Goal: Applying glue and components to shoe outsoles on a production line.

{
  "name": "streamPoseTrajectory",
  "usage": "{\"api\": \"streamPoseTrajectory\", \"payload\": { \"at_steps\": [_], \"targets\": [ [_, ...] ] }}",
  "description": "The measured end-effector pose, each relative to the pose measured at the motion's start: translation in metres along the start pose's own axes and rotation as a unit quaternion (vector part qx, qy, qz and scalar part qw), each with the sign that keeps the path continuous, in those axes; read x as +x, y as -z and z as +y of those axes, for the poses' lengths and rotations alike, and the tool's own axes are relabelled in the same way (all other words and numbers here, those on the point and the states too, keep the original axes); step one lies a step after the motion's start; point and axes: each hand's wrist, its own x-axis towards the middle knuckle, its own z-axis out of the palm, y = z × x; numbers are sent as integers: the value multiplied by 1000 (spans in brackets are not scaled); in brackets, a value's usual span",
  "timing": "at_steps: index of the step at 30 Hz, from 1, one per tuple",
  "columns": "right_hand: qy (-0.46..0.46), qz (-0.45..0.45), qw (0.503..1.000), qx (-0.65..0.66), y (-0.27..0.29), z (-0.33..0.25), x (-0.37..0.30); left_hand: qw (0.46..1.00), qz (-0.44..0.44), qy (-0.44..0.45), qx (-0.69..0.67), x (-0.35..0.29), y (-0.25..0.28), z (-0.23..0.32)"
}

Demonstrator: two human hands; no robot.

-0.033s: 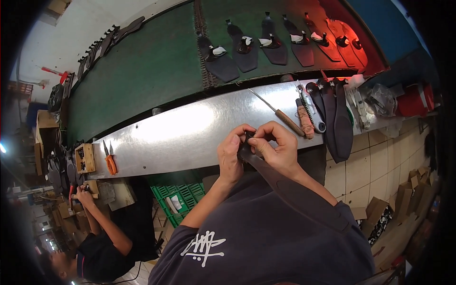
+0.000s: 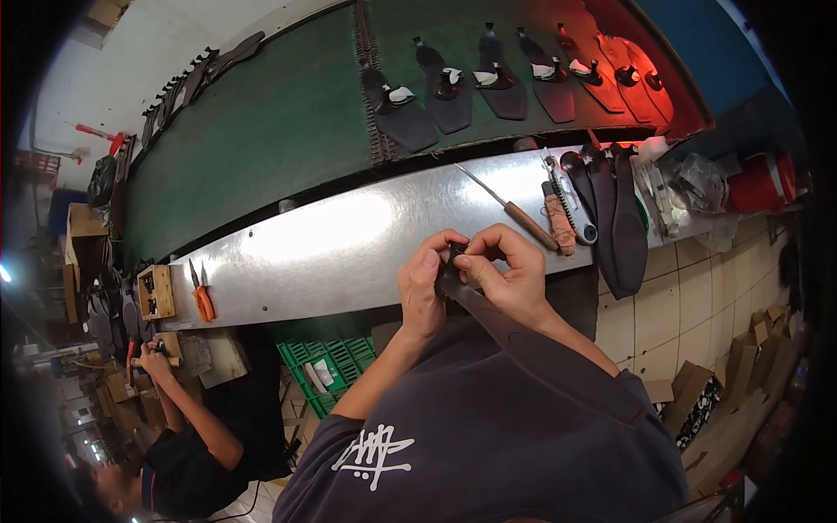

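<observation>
A long, dark shoe sole (image 2: pixel 549 359) slants across the front of my shirt, its wide end toward my right forearm. Its narrow end is up between my hands, over the near edge of the metal ledge. My left hand (image 2: pixel 422 283) is closed on that narrow end, thumb and index finger pinching it. From the other side, my right hand (image 2: pixel 513 272) pinches the same end with curled fingers. What lies right between the fingertips is small, dark and mostly covered. Closest to my right hand on the ledge is an awl (image 2: pixel 530 225) with a wooden handle.
Beyond the metal ledge (image 2: pixel 314 261) runs a green conveyor belt (image 2: pixel 261 148) bearing several strapped soles (image 2: pixel 449 98). Orange-handled pliers (image 2: pixel 202 301) and a wooden box (image 2: pixel 158 292) are at left; more soles (image 2: pixel 626 231) overhang at right. A co-worker's hand (image 2: pixel 157 362) is at far left, near a green crate (image 2: pixel 336 370).
</observation>
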Motion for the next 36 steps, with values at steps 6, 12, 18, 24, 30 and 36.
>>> {"api": "streamPoseTrajectory", "payload": {
  "at_steps": [6,12,18,24,30,36],
  "targets": [
    [-43,47,992,108,0,-2,1,1000,-8,7,-22,-3,-4,4],
    [-123,12,978,169,1,-3,1,999,-4,-8,-46,-6,-6,3],
    [-140,21,962,233,4,7,2,999,3,-30,-26,-3,-10,2],
    [-155,-5,953,260,7,17,11,1000,22,-15,-9,3,-9,-1],
    [-152,-86,949,263,16,16,13,981,26,60,-185,7,-3,-10],
    [-80,-79,989,100,12,19,6,984,48,78,-152,2,-11,1]
  ]
}}
